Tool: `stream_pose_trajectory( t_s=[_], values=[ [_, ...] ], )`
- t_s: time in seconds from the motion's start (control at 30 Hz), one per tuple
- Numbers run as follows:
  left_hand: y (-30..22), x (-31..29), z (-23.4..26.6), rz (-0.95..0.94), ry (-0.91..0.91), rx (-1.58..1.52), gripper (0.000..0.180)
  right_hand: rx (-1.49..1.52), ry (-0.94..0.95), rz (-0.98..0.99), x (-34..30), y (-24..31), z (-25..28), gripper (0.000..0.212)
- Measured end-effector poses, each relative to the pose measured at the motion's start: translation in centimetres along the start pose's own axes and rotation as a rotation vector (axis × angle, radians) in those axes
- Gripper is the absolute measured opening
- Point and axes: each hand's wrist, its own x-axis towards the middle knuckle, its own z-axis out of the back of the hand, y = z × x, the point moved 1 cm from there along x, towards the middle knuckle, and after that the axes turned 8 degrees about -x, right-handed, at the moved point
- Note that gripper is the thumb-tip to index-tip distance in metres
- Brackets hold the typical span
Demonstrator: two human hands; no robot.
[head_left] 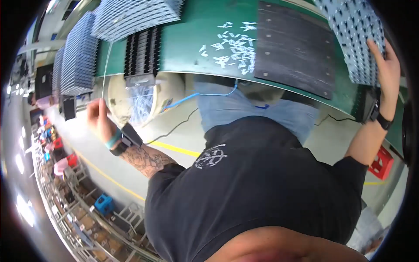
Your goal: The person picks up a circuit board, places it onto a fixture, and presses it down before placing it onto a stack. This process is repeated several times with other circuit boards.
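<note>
My left hand [99, 120], fingers closed, is out past the table's front edge at the left. It grips the lower end of a thin white strip [106, 72], which runs up to the stack of light-blue trays [137, 19]; whether it is a cord or a rod I cannot tell. At the far right my right hand [387, 67] holds the edge of a light-blue studded tray [355, 41], thumb and fingers against its surface. That tray stands tilted over the table's right end, dotted with small dark spots.
Small white plastic pieces [238, 50] lie scattered on the green table [187, 52], beside a dark flat mat [297, 48]. A black slotted rack [142, 52] stands left of them. Below the edge sits a round bin [118, 98] with clear plastic. A red stool [382, 162] is at right.
</note>
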Motion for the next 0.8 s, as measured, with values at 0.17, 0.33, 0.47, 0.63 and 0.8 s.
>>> stream_pose_trajectory(
  t_s=[0.17, 0.33, 0.47, 0.63, 0.8],
  values=[
    [12.2, -9.7, 15.7, 0.415, -0.562, -0.041, 0.006, -0.361, -0.071, 0.236, -2.3, 0.6, -3.9, 0.049],
    [23.7, -16.9, 18.2, 0.867, -0.832, 0.245, 0.019, -0.479, 0.170, 0.500, -3.0, 6.6, -8.4, 0.038],
    [28.2, -15.8, 15.5, 1.132, -0.572, 0.819, 0.029, -0.489, 0.135, 0.598, -4.2, 9.5, -10.5, 0.032],
    [25.3, -13.3, 9.0, 0.281, -0.684, 1.034, 0.043, -0.508, 0.169, 0.599, -4.2, 9.8, -11.7, 0.027],
    [3.5, -6.3, -12.8, -0.144, -0.257, 0.235, 0.025, -0.460, 0.136, 0.642, -4.6, 10.1, -12.2, 0.025]
  ],
)
